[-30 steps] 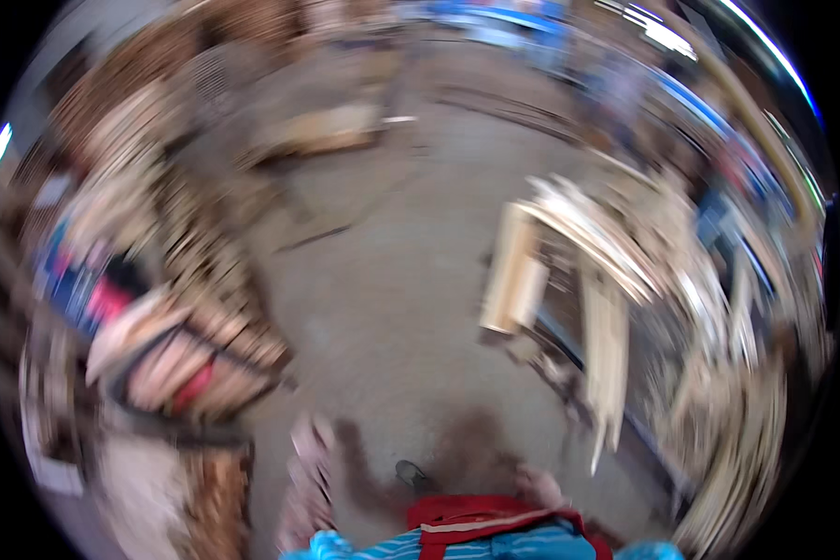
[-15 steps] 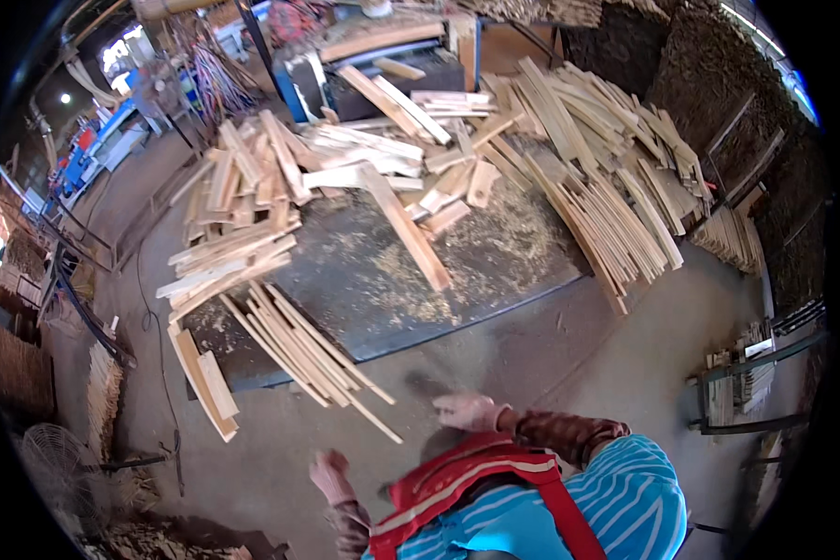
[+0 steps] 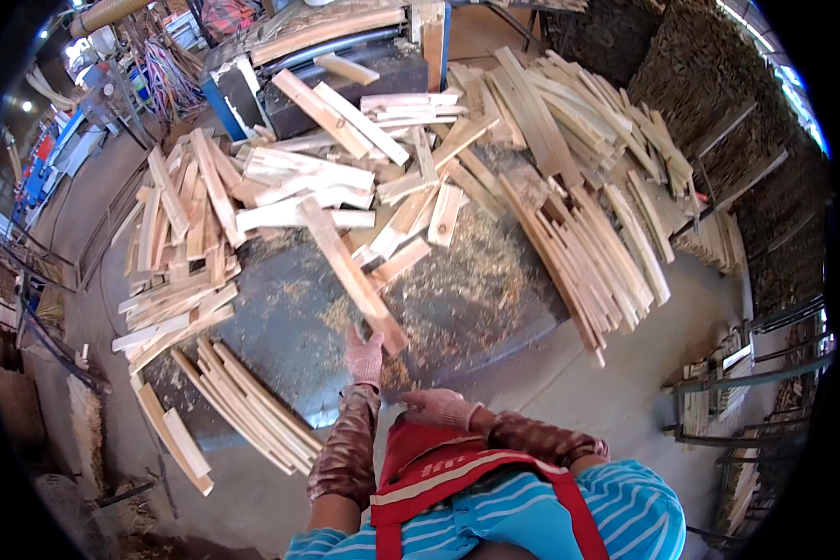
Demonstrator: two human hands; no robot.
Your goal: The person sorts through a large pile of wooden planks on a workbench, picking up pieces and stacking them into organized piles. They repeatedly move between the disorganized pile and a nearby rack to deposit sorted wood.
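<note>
My left hand [image 3: 364,359], in a pale pinkish glove, reaches forward to the near end of a long wooden board [image 3: 350,271]. Its fingers are stretched out and apart at the board's left edge; whether they touch it I cannot tell. That board slants across the dark table [image 3: 289,327], its far end over a jumble of pale boards [image 3: 299,177]. Close in front of my red apron is my right hand [image 3: 439,408], gloved too, fingers extended leftward with nothing visible in them. A row of narrow wood strips [image 3: 252,406] lies left of my left forearm.
Sawdust [image 3: 476,289] covers much of the tabletop. Stacked strips [image 3: 593,261] line its right side, overhanging the edge. More boards [image 3: 173,205] are heaped at left. A machine with a roller [image 3: 336,47] stands at the back. A metal rack [image 3: 737,392] is at far right.
I have come closer to the table. My left hand has gone forward from beside my body to the long board's near end. My right hand stays near my apron.
</note>
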